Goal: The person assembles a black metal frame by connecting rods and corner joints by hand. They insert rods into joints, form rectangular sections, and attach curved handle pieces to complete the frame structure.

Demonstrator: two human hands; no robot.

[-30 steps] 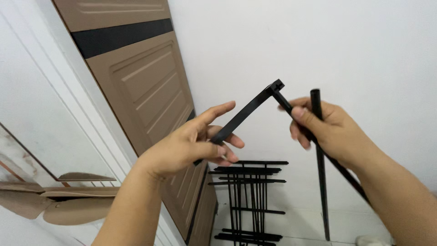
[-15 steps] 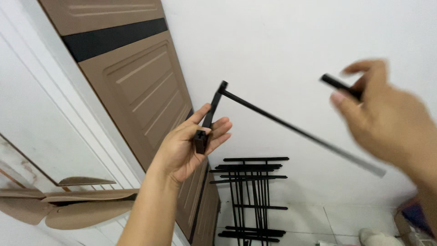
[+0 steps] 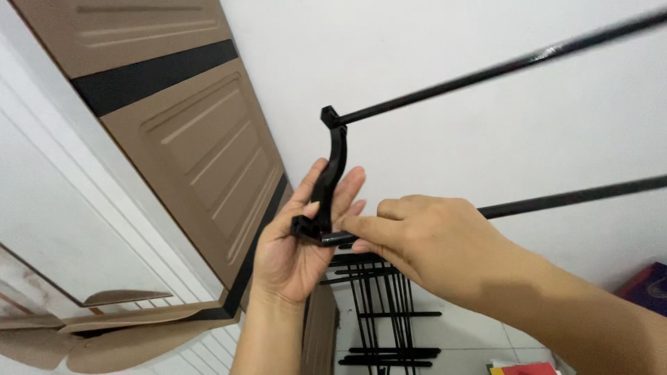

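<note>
My left hand [image 3: 299, 243] holds a curved black plastic connector [image 3: 330, 177] upright against its palm and fingers. A thin black rod [image 3: 500, 69] sticks out of the connector's top end and runs up to the right edge. My right hand [image 3: 424, 243] grips a second black rod [image 3: 570, 198] near its end and presses that end at the connector's lower socket. The joint itself is partly hidden by my right fingers.
A brown panelled door [image 3: 180, 139] with a black band leans at the left. A black metal rack frame [image 3: 379, 305] stands on the floor by the white wall [image 3: 451, 42]. A red and blue box [image 3: 646, 288] shows at the lower right.
My right hand came down from the upper right with the second rod to the connector's lower end. The connector turned upright in my left hand, and the first rod now points up to the right.
</note>
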